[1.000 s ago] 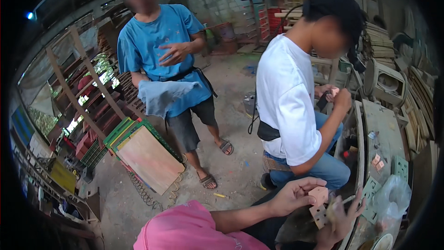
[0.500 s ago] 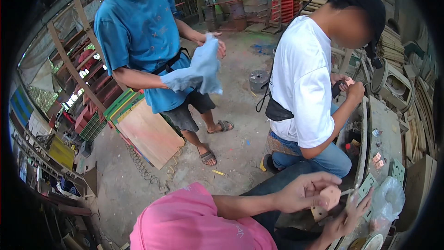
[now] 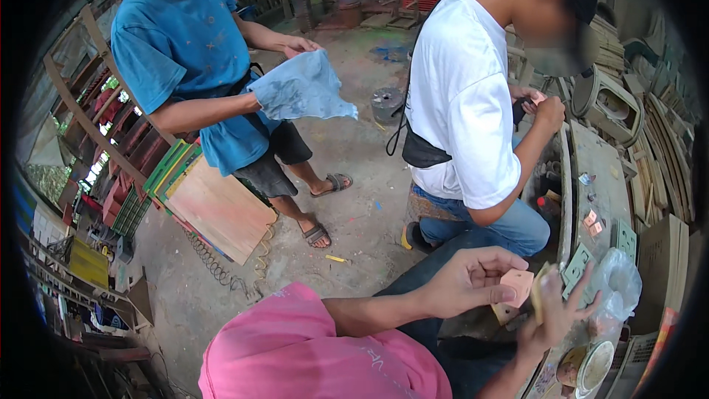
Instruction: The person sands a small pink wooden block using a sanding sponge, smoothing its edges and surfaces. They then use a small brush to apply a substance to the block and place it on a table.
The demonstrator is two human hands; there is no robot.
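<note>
In the lower right of the frame, the wearer's left hand (image 3: 473, 283) comes in along a pink sleeve (image 3: 295, 340), its thumb and fingers pinching a small peach-coloured block (image 3: 519, 287) that has a dark hole in its top. Just right of the block, the right hand (image 3: 548, 321) holds a yellowish flat piece (image 3: 540, 297); the tips there are blurred, but thumb and forefinger seem pressed on it while other fingers stand spread. Whether the piece touches the block cannot be told. Along the right side runs a worktop (image 3: 607, 154) with two small peach pieces (image 3: 592, 223), a pale green plate with cut-outs (image 3: 577, 269), a clear plastic bag (image 3: 619, 281) and a round container (image 3: 594, 368). In the upper right, a seated co-worker in white (image 3: 461, 103) handles another small peach piece; in the upper left, a standing co-worker in blue (image 3: 188, 52) holds a light blue cloth (image 3: 303, 89)
</note>
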